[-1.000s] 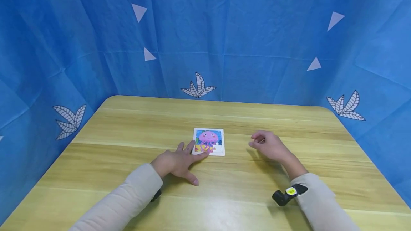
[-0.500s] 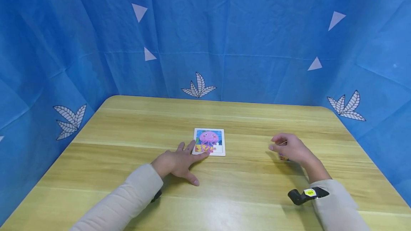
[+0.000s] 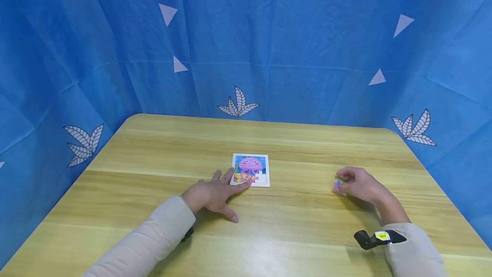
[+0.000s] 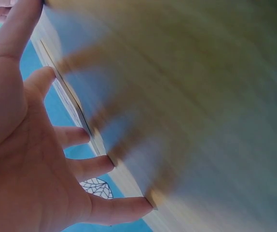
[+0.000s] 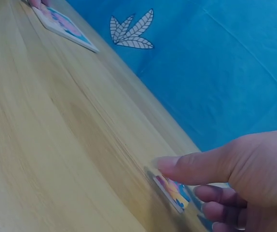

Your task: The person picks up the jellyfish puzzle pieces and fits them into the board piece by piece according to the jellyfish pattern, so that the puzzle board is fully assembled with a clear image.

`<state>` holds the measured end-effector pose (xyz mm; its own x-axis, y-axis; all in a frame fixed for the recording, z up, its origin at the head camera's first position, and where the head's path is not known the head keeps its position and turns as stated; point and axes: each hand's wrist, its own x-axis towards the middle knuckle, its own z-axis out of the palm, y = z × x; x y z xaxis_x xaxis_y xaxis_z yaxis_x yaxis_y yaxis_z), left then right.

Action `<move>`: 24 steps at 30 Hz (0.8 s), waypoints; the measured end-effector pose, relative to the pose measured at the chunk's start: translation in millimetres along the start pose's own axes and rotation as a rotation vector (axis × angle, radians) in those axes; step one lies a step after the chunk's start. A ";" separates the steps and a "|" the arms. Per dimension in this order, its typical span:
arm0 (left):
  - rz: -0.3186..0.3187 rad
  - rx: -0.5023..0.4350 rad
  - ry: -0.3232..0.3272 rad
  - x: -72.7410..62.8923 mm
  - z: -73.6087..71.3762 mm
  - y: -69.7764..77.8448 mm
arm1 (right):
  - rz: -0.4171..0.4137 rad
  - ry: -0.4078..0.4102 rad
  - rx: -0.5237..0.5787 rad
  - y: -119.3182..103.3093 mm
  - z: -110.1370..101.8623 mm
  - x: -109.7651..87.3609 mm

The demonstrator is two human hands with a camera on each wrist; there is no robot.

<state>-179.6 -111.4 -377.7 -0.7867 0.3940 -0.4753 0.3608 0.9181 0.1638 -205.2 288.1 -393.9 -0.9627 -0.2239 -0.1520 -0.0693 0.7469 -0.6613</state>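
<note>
In the head view, a square jigsaw puzzle (image 3: 250,165) with a white border and a pink jellyfish lies on the wooden table. White backing shows at its lower right corner. My left hand (image 3: 215,193) is spread beside it, with fingertips on its left and lower edges. To the right, my right hand (image 3: 363,186) bends over a small puzzle piece (image 3: 337,187) close to the table. From the right wrist, the thumb (image 5: 189,166) overlaps the piece's edge and the other fingers curl at its far side. The piece shows pink, yellow and blue.
The pale wooden table (image 3: 292,234) reaches back to a blue curtain (image 3: 307,46) printed with white leaves and triangles. A black wrist camera (image 3: 378,238) is strapped over the right sleeve.
My right hand has moved to the right, away from the jigsaw puzzle, and come down at the small piece. My left hand and the puzzle have stayed in place.
</note>
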 end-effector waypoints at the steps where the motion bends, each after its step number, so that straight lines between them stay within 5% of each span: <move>1: 0.001 -0.002 0.001 0.2 0.1 -0.1 | 0.005 0.000 -0.009 0.8 -0.2 -0.6; 24: 0.003 -0.013 0.001 0.4 0.8 -0.6 | -0.005 0.054 0.037 2.7 9.2 -1.4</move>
<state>-179.7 -111.8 -378.7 -0.7859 0.3971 -0.4740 0.3572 0.9173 0.1762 -201.6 284.7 -402.2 -0.9751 -0.1929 -0.1095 -0.0656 0.7223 -0.6885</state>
